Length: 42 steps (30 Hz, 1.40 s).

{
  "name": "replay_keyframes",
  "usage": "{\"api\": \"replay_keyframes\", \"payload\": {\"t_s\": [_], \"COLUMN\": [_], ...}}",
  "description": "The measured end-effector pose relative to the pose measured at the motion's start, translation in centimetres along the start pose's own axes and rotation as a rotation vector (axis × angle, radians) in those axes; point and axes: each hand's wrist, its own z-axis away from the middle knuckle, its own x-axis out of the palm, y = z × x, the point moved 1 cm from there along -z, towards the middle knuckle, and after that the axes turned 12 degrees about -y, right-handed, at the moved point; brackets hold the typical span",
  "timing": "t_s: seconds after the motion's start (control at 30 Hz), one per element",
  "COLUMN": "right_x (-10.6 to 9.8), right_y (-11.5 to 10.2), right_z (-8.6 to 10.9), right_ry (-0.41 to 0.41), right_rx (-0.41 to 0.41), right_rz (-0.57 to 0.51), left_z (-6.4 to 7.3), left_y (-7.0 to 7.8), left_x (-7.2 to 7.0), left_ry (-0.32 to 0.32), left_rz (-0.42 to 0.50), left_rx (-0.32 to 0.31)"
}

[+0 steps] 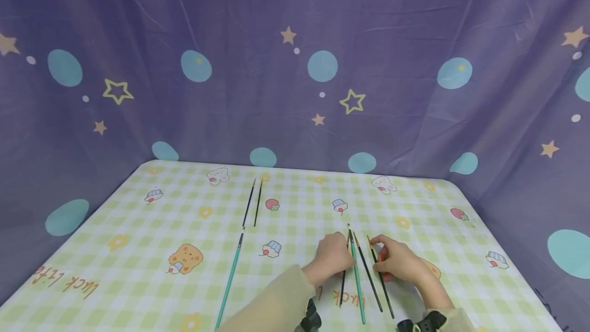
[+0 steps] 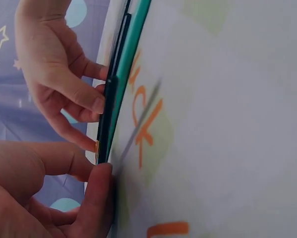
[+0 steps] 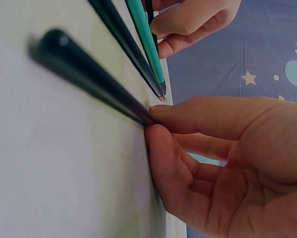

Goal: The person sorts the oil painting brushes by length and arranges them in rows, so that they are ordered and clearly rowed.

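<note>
In the head view, my left hand (image 1: pixel 333 254) pinches a thin dark-handled paintbrush (image 1: pixel 342 290) between thumb and forefinger. To its right, my right hand (image 1: pixel 400 259) grips another dark paintbrush (image 1: pixel 386 293) near its bristle end. Between the two hands lie a teal paintbrush (image 1: pixel 358 283) and a third dark paintbrush (image 1: pixel 370 274), all four roughly side by side with bristles pointing away from me. The right wrist view has the rounded handle end of the right-hand brush (image 3: pixel 64 52) close to the camera, with thumb and fingertip meeting on its shaft.
Further left on the checked tablecloth (image 1: pixel 152 240) lie two thin dark paintbrushes (image 1: pixel 249 204) side by side, with a longer teal paintbrush (image 1: pixel 231 273) nearer to me. A purple curtain (image 1: pixel 258 91) with stars and dots hangs behind and beside the table.
</note>
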Motion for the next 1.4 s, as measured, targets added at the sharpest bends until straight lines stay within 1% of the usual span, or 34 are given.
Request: {"api": "replay_keyframes", "payload": {"t_s": [0.1,0.23,0.43,0.53,0.6,0.73,0.97,1.2,1.4], "right_x": [0.0,0.1,0.1,0.1,0.1,0.0,-0.1,0.0,0.0], "right_y": [0.0,0.0,-0.1,-0.1,-0.1,-0.2,0.0,0.1,0.1], "right_z": [0.0,0.0,-0.1,0.0,0.0,0.1,0.1,0.1,0.1], "right_ry": [0.003,0.009,0.009,0.004,0.0,-0.013,-0.015,-0.019,-0.01], "right_rx": [-0.002,0.003,-0.004,-0.009,-0.013,-0.023,-0.02,-0.022,-0.017], "right_rz": [-0.003,0.003,0.0,0.001,0.001,0.0,-0.006,-0.013,-0.009], "left_z": [-0.1,-0.1,0.0,-0.1,-0.3,-0.7,-1.4,-2.0,-2.1], "left_y": [-0.1,-0.4,-1.0,-1.4,-1.8,-2.7,-4.4,-6.4,-7.8], "left_x": [-0.2,-0.4,-0.4,-0.7,-1.0,-1.8,-3.5,-5.2,-6.9], "left_ry": [-0.011,-0.027,-0.025,-0.027,-0.018,0.004,0.045,0.068,0.092], "left_rz": [0.006,0.049,0.12,0.158,0.163,0.17,0.209,0.266,0.25], "left_rx": [-0.006,-0.009,0.005,0.001,0.005,0.021,0.054,0.057,0.059]}}
